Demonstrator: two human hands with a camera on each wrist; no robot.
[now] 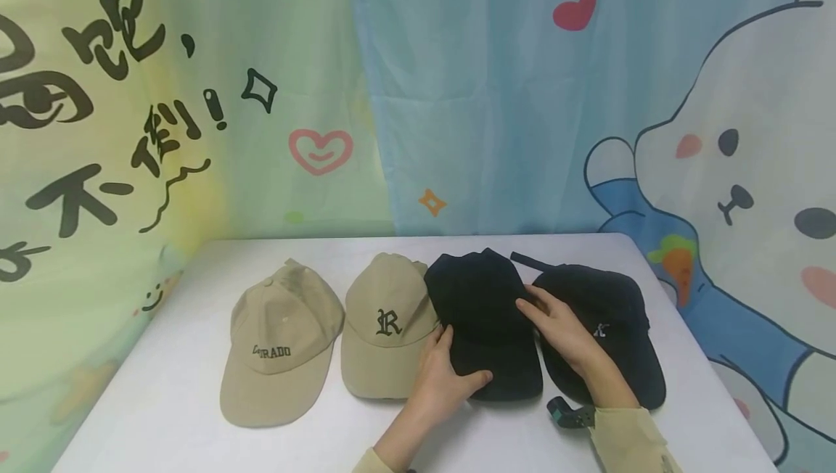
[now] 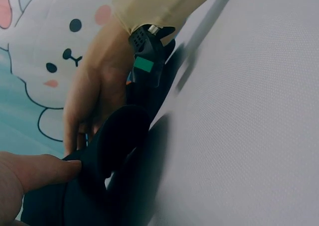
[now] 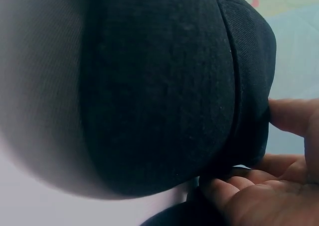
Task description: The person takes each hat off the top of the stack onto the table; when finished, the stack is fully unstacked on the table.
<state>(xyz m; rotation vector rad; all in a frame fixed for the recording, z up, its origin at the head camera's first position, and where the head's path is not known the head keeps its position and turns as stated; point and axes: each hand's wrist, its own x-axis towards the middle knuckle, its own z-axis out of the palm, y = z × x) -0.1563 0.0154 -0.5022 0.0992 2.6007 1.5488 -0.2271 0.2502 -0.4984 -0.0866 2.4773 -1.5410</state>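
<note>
In the head view a plain black cap (image 1: 482, 299), brim toward me, lies between my two hands. My left hand (image 1: 439, 380) holds its left side, thumb on the brim and fingers by the crown's edge. The left wrist view shows that thumb (image 2: 47, 170) pressed on the dark fabric. My right hand (image 1: 567, 326) grips the cap's right side, partly over the neighbouring black cap (image 1: 604, 299) with a small light emblem. In the right wrist view, the right thumb (image 3: 291, 114) touches the crown while the other fingers reach under the edge; their tips are partly hidden.
A beige cap with a dark letter R (image 1: 387, 306) lies directly left of the plain black cap. Farther left is another beige cap (image 1: 281, 342) with dark lettering. All rest on a white table (image 1: 176, 386) before a printed curtain (image 1: 457, 96).
</note>
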